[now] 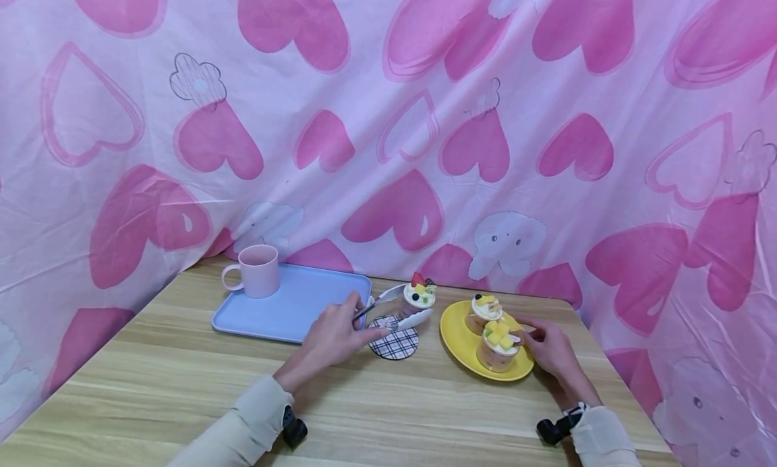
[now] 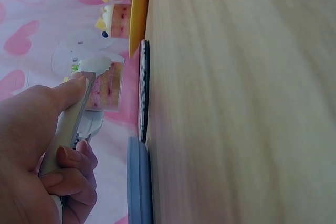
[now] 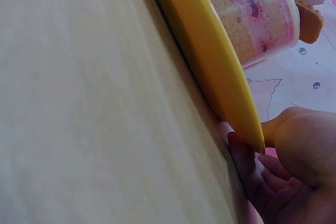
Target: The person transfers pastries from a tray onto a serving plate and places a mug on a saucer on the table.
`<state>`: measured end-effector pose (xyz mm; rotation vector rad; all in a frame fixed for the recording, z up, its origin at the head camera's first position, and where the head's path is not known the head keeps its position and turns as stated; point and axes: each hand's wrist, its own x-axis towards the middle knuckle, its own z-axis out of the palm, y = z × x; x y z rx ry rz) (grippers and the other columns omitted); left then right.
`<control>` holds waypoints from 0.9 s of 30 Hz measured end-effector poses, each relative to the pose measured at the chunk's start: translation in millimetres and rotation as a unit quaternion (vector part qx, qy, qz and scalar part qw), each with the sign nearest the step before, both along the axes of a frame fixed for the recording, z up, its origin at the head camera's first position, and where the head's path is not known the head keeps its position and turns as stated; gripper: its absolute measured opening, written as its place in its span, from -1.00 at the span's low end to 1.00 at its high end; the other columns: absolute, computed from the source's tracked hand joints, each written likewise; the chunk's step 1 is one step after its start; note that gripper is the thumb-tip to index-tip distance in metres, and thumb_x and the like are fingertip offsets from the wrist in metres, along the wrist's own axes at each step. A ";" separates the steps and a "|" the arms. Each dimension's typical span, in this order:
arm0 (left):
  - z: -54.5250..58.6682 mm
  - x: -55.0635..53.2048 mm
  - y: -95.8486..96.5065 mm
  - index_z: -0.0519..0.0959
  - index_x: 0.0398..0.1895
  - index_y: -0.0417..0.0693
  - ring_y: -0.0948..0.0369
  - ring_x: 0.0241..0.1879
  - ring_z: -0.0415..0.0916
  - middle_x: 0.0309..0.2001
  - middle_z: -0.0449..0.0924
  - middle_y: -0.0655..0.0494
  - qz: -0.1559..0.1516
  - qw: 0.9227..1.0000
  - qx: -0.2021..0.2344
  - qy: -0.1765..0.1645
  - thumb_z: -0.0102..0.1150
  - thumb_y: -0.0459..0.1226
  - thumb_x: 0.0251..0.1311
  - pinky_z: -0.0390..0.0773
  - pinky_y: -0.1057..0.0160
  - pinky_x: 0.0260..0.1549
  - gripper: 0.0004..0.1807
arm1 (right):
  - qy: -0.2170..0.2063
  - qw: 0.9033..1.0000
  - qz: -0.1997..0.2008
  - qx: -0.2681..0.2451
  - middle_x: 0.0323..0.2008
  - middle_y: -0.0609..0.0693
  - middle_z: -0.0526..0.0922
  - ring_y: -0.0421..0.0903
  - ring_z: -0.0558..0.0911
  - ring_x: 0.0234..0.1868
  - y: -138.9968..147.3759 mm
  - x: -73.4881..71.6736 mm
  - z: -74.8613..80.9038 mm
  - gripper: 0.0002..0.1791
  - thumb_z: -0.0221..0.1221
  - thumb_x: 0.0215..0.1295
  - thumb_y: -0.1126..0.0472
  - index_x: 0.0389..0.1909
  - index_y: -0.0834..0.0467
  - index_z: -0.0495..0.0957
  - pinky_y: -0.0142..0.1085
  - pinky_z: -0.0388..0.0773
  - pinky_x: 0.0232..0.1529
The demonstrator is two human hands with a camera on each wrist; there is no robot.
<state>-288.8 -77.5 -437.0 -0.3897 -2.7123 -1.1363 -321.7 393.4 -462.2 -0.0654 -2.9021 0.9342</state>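
Observation:
My left hand (image 1: 336, 328) grips a pair of tongs (image 1: 415, 319), thumb on one arm and fingers curled round the other. Between the tong tips is a clear cup of layered cake (image 2: 107, 90), topped with cream, strawberry and blueberry. In the left wrist view, a gap shows between its base and the level of the round checked coaster (image 1: 394, 345). My right hand (image 1: 552, 349) pinches the right rim of a yellow plate (image 1: 452, 328), thumb above and fingers under the edge. On the plate stand a mango-topped cake cup (image 1: 498, 358) and another cake cup (image 1: 484, 310) behind it.
A light blue tray (image 1: 315, 293) lies at the back left of the wooden table (image 1: 376, 413), with a pink mug (image 1: 260, 271) on its left end. A pink heart-patterned curtain (image 1: 388, 129) hangs behind the table and along its sides.

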 end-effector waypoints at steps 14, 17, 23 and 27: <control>0.3 0.0 16.7 0.50 0.00 0.00 0.27 -0.54 0.39 -0.51 0.45 0.20 -0.015 1.000 -0.002 0.010 0.57 0.29 0.10 0.37 0.24 -0.60 -0.28 | 0.021 1.000 0.007 0.004 -0.08 0.21 0.76 0.02 0.66 -0.11 -1.0 0.5 -0.4 -0.53 0.24 0.60 0.15 0.43 0.19 0.57 -0.30 0.55 -0.21; 0.8 -0.1 20.6 0.52 0.00 0.03 0.28 -0.52 0.41 -0.49 0.49 0.20 -0.022 1.000 0.003 0.009 0.57 0.29 0.10 0.40 0.25 -0.58 -0.30 | 0.026 1.000 0.009 0.003 -0.08 0.22 0.77 0.02 0.67 -0.11 -1.1 1.3 -0.2 -0.53 0.24 0.60 0.16 0.42 0.20 0.58 -0.30 0.55 -0.23; -1.5 -2.1 27.9 0.53 0.00 0.08 0.28 -0.45 0.49 -0.44 0.58 0.23 -0.035 0.999 0.007 0.018 0.55 0.31 0.11 0.46 0.25 -0.53 -0.33 | 0.027 1.000 0.009 0.004 -0.07 0.23 0.77 0.03 0.68 -0.11 0.1 0.1 -1.0 -0.53 0.24 0.60 0.15 0.42 0.19 0.58 -0.29 0.56 -0.22; -2.5 -2.8 32.6 0.54 0.03 0.02 0.26 -0.41 0.52 -0.40 0.61 0.22 -0.040 0.999 0.006 0.020 0.55 0.30 0.12 0.48 0.24 -0.49 -0.30 | 0.030 0.999 0.010 0.008 -0.09 0.22 0.78 0.02 0.68 -0.12 0.5 -1.0 -1.9 -0.54 0.25 0.59 0.15 0.42 0.19 0.59 -0.29 0.56 -0.22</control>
